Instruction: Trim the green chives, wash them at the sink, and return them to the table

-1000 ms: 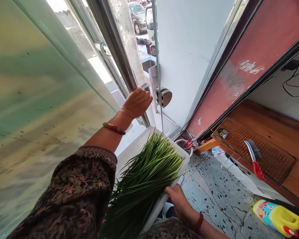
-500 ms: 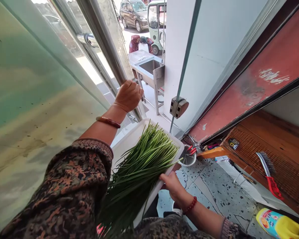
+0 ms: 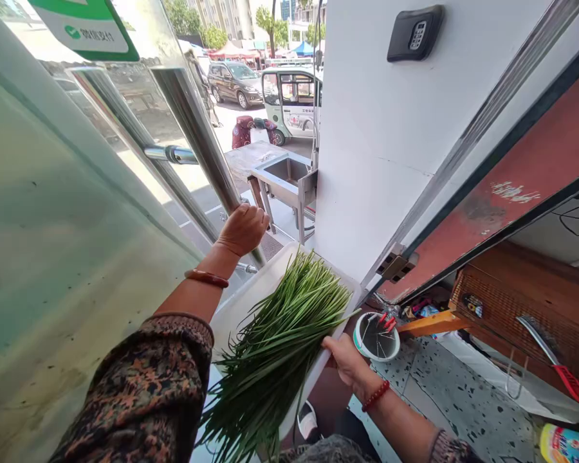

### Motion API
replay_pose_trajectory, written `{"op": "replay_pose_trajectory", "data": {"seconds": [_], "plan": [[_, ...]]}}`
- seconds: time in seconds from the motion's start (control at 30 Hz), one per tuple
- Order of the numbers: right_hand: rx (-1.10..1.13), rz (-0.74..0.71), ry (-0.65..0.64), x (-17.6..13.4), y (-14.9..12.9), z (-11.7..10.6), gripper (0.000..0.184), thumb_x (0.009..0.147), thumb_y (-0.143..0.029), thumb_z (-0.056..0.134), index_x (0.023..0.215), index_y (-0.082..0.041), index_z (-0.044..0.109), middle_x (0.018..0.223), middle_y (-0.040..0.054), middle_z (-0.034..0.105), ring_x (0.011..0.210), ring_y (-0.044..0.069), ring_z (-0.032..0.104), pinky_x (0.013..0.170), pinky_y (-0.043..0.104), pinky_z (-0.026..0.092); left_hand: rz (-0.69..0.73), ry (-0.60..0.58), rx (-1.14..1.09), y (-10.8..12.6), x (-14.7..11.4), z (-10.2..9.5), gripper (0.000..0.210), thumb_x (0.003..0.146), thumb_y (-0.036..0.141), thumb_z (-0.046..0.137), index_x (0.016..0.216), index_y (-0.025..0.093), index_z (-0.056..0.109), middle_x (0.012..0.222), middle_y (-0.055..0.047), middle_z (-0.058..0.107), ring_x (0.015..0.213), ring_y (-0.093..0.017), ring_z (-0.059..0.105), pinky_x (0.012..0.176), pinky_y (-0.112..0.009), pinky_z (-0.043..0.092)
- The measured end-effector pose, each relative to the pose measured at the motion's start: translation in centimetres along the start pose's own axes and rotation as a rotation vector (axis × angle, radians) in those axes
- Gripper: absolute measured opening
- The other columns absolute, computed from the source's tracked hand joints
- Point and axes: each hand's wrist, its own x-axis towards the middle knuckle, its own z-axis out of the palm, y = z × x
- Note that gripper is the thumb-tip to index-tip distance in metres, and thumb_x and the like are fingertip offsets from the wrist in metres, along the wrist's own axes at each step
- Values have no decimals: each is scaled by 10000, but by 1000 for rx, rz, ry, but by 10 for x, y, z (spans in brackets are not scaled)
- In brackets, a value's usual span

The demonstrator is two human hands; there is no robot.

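- Long green leafy stalks (image 3: 280,334) lie in one heap inside one white rectangular plastic tray (image 3: 260,276), leaf ends trailing over its near edge.
- Right hand (image 3: 346,360): grasping the tray's right rim, thumb on top.
- Left hand (image 3: 244,228): fingers wrapped round a polished steel tubular door handle (image 3: 197,132).
- Against earlier frames: both holds unchanged; one grey metal lock (image 3: 396,265) now appears farther right, before the red wall (image 3: 502,186); more of the street shows.
- Outside, counted: one steel sink (image 3: 282,190), one brown car (image 3: 236,83), one white-and-green cab vehicle (image 3: 296,109).
- Floor: one round white bucket (image 3: 360,344) with red-handled skewers (image 3: 388,323), just beside the tray's right, near the doorway.
- Far right: one red-handled wire brush (image 3: 567,379), one yellow bottle (image 3: 569,444), partly cut off.
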Motion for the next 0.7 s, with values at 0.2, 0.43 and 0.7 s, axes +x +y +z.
{"op": "replay_pose_trajectory", "data": {"seconds": [0.2,0.43,0.7], "plan": [[111,-81,90,40,-24,-7,238,511,-277,636,720,-190,563,598,-26,623,535,137,565,486,241,464,-56,-10,-49,-7,-8,14,294,920,72,379,819,157,642,700,-86,589,719,-247,559,763,-413,441],[46,-170,159,127,-69,-16,203,498,-290,604,673,-197,560,541,-52,562,520,129,515,477,242,429,-113,-43,22,-19,-24,34,246,939,117,410,855,206,624,685,-49,591,709,-223,543,779,-378,418],[-63,-139,39,253,-121,21,129,506,-270,557,602,-190,524,443,-71,477,430,109,440,443,235,368,-164,-76,242,-35,-73,53,123,906,204,548,891,267,653,750,-10,655,790,-220,574,831,-376,413]]}}
